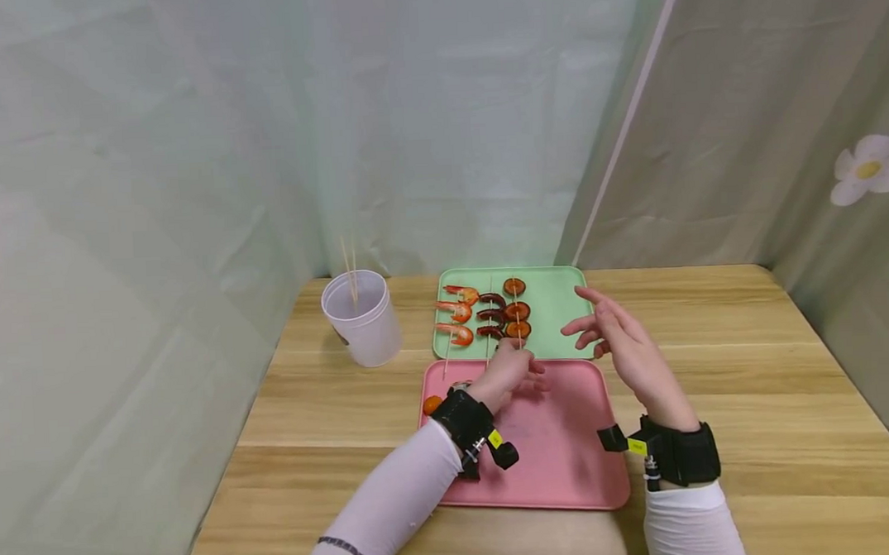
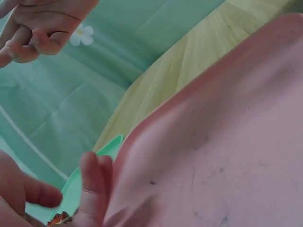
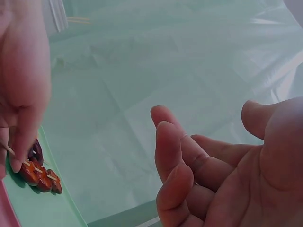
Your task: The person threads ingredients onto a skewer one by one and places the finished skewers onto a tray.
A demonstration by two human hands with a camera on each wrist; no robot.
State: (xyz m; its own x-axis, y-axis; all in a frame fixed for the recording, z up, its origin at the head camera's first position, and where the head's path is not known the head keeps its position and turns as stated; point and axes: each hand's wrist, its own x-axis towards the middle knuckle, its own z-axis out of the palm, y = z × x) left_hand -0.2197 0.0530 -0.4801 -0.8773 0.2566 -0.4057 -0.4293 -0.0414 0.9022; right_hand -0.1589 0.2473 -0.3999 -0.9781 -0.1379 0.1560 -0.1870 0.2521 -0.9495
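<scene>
My left hand [image 1: 502, 374] reaches over the seam between the two trays. Its thumb and fingers pinch the bare stick end of a skewer of brown round mushroom-like pieces [image 1: 517, 311]; this grip shows in the right wrist view, by the skewered pieces [image 3: 43, 178]. That skewer lies on the green tray [image 1: 553, 306], rightmost of three. Beside it are a skewer of dark curled tentacle-like pieces [image 1: 492, 315] and a skewer of shrimp [image 1: 455, 312]. My right hand [image 1: 626, 348] hovers by the trays' right side, fingers loosely extended, holding nothing.
A pink tray [image 1: 542, 472] lies in front of the green one, with a small orange piece [image 1: 432, 405] at its left, partly behind my left wrist. At the left stands a white bucket [image 1: 364, 322] with thin sticks [image 1: 352, 273]. Curtains hang behind the wooden table [image 1: 762, 379].
</scene>
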